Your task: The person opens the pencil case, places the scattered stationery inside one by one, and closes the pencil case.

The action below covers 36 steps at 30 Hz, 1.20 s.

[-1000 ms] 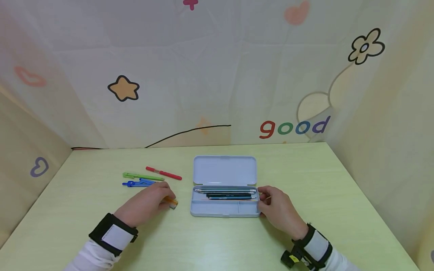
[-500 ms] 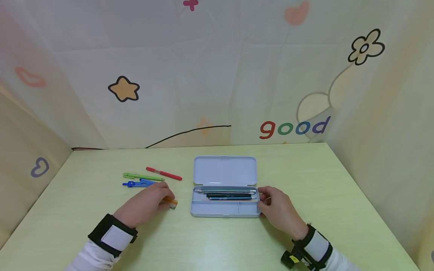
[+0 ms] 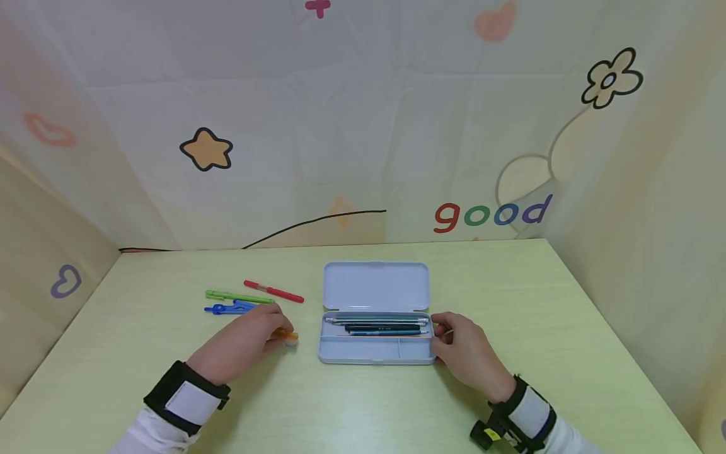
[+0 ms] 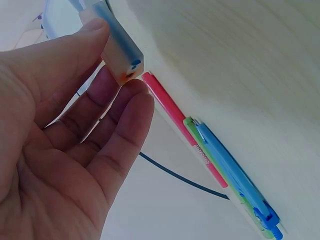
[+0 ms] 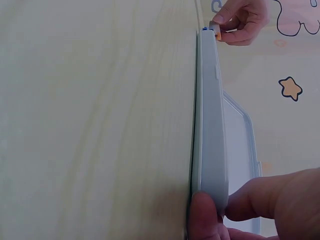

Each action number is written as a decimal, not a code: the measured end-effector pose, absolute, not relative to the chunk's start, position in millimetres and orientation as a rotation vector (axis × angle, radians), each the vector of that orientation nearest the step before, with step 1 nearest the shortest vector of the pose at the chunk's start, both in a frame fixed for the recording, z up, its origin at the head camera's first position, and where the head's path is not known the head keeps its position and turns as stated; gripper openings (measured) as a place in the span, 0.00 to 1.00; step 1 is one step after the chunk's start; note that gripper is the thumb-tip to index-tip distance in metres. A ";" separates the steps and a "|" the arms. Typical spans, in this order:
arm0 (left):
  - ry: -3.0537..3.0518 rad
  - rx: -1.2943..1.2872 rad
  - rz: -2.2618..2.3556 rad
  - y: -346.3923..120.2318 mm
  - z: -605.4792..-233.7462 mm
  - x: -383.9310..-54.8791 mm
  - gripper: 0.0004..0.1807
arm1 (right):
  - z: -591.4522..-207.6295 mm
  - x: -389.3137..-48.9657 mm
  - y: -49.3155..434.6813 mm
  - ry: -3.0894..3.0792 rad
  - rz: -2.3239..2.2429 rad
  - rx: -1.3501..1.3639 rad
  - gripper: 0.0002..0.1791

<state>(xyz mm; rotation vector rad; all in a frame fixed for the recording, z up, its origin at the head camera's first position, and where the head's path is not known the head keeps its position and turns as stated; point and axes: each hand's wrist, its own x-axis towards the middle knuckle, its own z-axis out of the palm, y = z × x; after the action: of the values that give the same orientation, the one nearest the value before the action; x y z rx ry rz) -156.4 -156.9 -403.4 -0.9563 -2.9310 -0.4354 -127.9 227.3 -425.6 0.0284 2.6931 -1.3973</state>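
Observation:
My left hand (image 3: 245,340) pinches a small block-shaped eraser (image 4: 124,47), with blue and orange showing on it, between thumb and fingers. It is held left of an open pale blue pencil case (image 3: 358,349). Gripping that case at its right end is my right hand (image 3: 466,353), with thumb and fingers at the wall. Several pencils (image 3: 380,320) lie in the long back compartment, dark ones and a blue one among them. Behind the left hand lies a blue compass (image 3: 225,308), partly hidden by it. A green pen (image 3: 235,295) and a red pen (image 3: 275,291) lie farther back.
The case's lid (image 3: 376,285) is folded back onto the pale wooden table (image 3: 363,410). At the table's far edge hangs a printed curtain (image 3: 317,139), and more of it covers both sides.
The eraser has turned slightly in my left hand, and the left wrist has shifted a little to the left. My right hand and the pencil case stay in place.

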 end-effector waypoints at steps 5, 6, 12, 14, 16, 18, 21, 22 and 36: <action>-2.917 -0.974 -0.452 -154.0 -401.6 -154.4 0.08 | -425.8 -127.3 227.3 2.690 -1.389 0.046 0.22; -2.913 -0.978 -0.461 -153.5 -401.0 -153.8 0.08 | -426.0 -127.2 227.3 2.689 -1.389 0.047 0.22; -2.906 -0.991 -0.518 -150.7 -396.8 -151.9 0.09 | -426.7 -127.0 227.4 2.679 -1.405 0.048 0.22; -2.908 -0.989 -0.522 -149.4 -395.4 -151.5 0.09 | -426.5 -126.9 227.4 2.681 -1.399 0.048 0.22; -2.909 -0.986 -0.526 -147.9 -393.9 -150.9 0.09 | -426.3 -126.7 227.5 2.680 -1.395 0.049 0.22; -2.911 -0.978 -0.531 -146.5 -392.5 -150.0 0.09 | -426.2 -126.7 227.5 2.683 -1.386 0.050 0.22; -2.906 -0.972 -0.540 -144.5 -391.1 -148.7 0.09 | -425.9 -126.9 227.7 2.684 -1.379 0.051 0.22; -2.902 -0.973 -0.543 -143.8 -390.6 -148.3 0.09 | -425.9 -127.0 227.7 2.686 -1.377 0.051 0.22; -2.891 -0.972 -0.491 -132.1 -384.5 -146.2 0.09 | -425.6 -128.2 228.1 2.684 -1.387 0.016 0.22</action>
<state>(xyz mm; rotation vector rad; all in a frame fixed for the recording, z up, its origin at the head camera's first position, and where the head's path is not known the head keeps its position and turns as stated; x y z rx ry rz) -146.2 -132.1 -384.5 -0.9721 -2.8910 -0.4911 -128.2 228.1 -425.6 0.0161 2.6840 -1.3869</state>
